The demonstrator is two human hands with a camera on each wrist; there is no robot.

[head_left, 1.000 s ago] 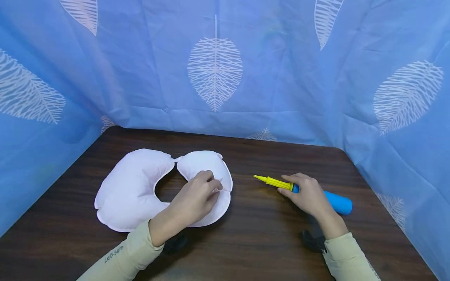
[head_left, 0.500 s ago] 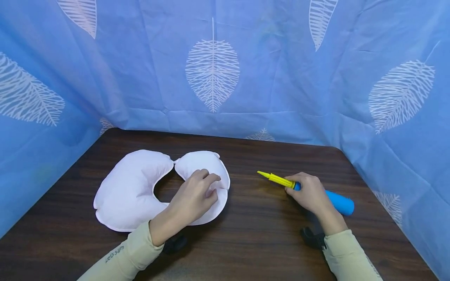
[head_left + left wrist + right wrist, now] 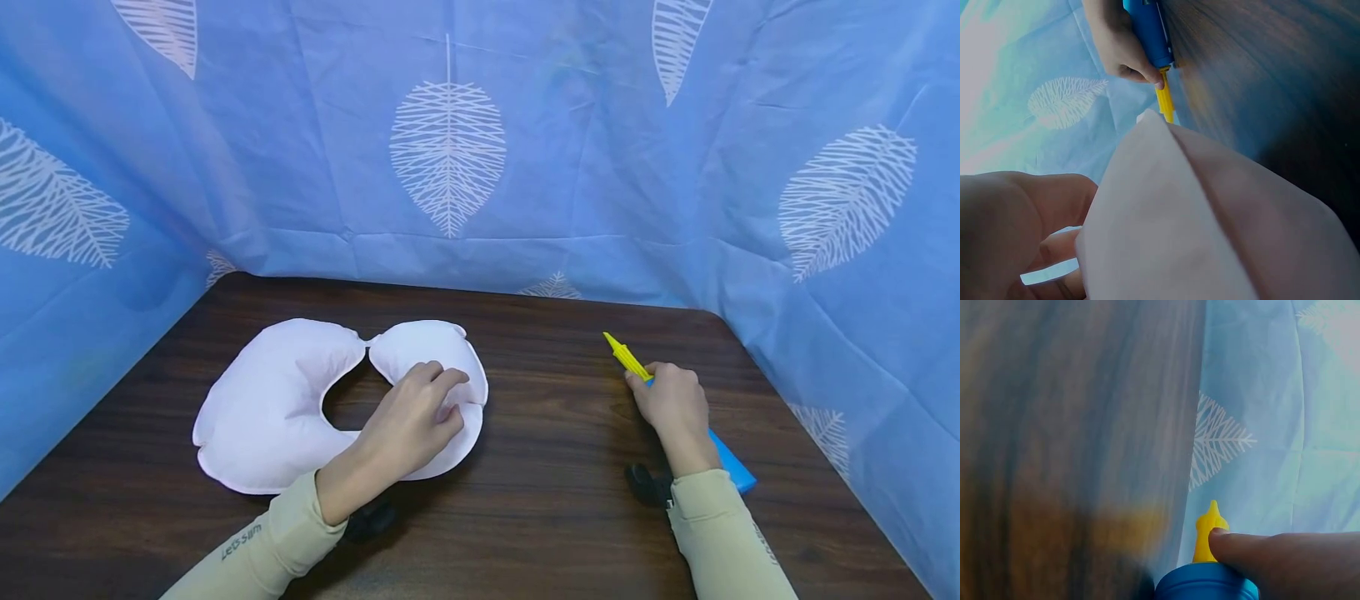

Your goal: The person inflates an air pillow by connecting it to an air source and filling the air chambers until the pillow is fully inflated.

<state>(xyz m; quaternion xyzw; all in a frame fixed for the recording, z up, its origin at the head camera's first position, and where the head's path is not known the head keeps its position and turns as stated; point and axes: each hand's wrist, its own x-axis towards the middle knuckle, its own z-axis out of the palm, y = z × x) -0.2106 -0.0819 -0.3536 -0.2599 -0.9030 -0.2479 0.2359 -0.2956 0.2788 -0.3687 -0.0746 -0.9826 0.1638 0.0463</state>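
Observation:
A white U-shaped inflatable neck pillow, puffed up, lies on the left half of the dark wooden table. My left hand rests over its right arm, thumb and forefinger apart and loosely bent. In the left wrist view these fingers lie against the side of the pillow. Right of it, my right hand grips a blue hand air pump near its front end. The pump's yellow nozzle points to the far left. In the right wrist view my thumb touches the nozzle's base.
The table is brown wood with rounded far corners. A blue curtain with white leaf prints hangs along the back and both sides. Black wrist straps show below the hands.
The right hand has swung the pump so its nozzle moves right and away, from pointing left to a steeper angle. The left hand's fingers have spread apart; the pillow stays in place.

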